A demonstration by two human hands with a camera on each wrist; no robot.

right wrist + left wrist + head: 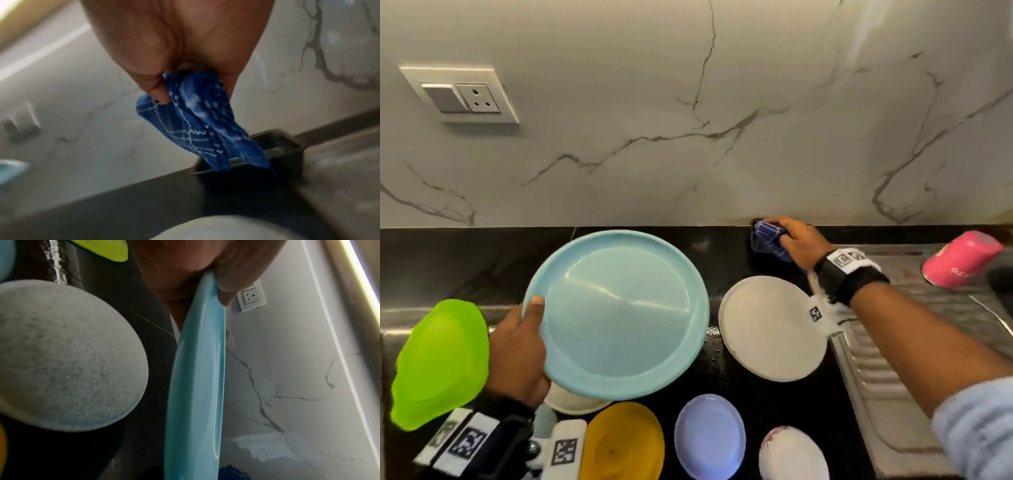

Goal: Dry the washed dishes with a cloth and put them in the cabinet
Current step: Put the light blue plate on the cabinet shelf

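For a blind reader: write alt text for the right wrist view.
The right hand pinches a blue cloth with a white line pattern, its lower end hanging into a dark holder on the black counter by the marble wall. A pale plate's rim shows at the bottom; the picture is blurred.

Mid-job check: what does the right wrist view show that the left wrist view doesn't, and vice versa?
Only the right wrist view: the right hand pinching the blue checked cloth, its lower end in a dark holder at the wall. Only the left wrist view: the left hand gripping the light blue plate by its rim, a speckled grey dish, a wall socket. Both: marble wall, black counter.
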